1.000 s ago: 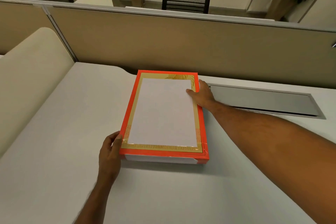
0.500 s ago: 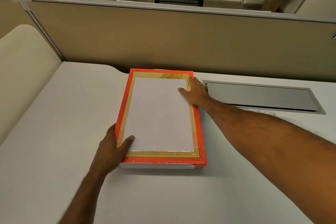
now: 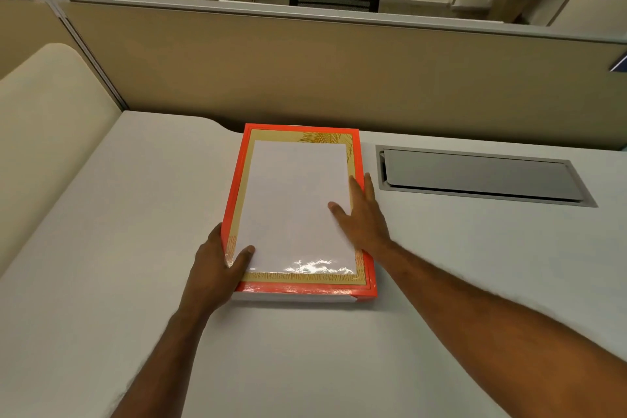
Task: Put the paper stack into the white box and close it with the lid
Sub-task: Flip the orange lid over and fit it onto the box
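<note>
The lid [image 3: 298, 200], orange with a gold border and a glossy white centre panel, sits flat on the white box [image 3: 295, 298]. Only a thin white strip of the box shows under the lid's near edge. My left hand [image 3: 217, 268] grips the lid's near left corner, thumb on top and fingers down the side. Over on the right edge, my right hand [image 3: 364, 217] lies flat, thumb on the white panel, fingers spread along the rim. No paper stack is visible.
The box rests on a pale grey desk [image 3: 135, 214]. A grey metal cable hatch [image 3: 481, 176] is set into the desk just right of the box. A beige partition [image 3: 339, 71] runs along the back; a cream seat back [image 3: 44, 132] stands at the left.
My right hand slid from the lid's far right corner toward me to the middle of the right edge. My left thumb came up onto the lid's near left corner.
</note>
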{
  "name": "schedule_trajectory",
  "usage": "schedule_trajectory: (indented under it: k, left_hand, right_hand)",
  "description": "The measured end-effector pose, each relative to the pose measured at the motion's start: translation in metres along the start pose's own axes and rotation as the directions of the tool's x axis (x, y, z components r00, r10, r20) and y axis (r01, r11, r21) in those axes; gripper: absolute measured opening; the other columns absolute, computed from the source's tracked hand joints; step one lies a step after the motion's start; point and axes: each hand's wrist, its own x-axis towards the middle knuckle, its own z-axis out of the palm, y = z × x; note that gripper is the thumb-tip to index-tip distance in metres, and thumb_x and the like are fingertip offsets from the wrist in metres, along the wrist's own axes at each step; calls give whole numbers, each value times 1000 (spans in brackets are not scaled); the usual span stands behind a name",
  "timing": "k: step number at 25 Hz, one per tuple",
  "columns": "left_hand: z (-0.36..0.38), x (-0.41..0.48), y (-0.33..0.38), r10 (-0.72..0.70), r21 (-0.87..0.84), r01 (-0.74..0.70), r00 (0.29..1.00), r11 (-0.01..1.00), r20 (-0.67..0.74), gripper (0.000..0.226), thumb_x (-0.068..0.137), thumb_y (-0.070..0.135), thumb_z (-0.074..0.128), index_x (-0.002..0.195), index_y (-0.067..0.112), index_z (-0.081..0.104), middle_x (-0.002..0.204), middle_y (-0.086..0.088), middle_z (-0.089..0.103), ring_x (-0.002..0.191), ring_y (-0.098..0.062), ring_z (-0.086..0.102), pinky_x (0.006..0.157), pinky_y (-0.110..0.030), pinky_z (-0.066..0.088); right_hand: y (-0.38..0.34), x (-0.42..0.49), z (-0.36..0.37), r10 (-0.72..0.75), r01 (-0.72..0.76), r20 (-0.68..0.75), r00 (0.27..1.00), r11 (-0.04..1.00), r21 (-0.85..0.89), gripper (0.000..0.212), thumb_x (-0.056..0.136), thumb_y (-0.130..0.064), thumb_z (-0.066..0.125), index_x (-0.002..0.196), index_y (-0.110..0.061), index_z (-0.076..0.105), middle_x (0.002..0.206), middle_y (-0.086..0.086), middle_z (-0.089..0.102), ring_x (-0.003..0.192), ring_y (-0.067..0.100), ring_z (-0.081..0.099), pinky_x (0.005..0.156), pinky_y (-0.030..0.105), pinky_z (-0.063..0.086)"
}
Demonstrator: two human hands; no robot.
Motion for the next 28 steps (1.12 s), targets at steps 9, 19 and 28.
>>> schedule_trajectory:
  k: [9,19,28]
  left_hand:
    - [6,12,10,219,440,-246,969,864,112,85,89,69,33,156,23,9,166,-3,-5,152,-29,6,120,-46,17]
    - [5,16,15,188,576,-256,966,776,177,89,85,75,19,156,24,7,165,-5,-7,152,-28,-6,122,-48,5]
    - [16,-13,59,242,558,-375,923,740,299,79,92,67,27,153,18,23,165,-7,11,152,-26,8,122,-44,13]
  right_hand:
    - [-3,-69,10,-190,200,64,980,909,-366,98,76,-87,9,156,-29,6,165,1,-9,152,21,-13,120,40,-10]
    - [-6,-72,6,-168,195,103,980,897,-397,96,78,-85,11,156,-30,7,166,2,-6,152,23,-12,123,48,-4]
    - [18,-109,-29,-135,194,154,979,851,-488,96,79,-83,14,156,-25,10,166,4,1,153,24,-4,120,50,-7]
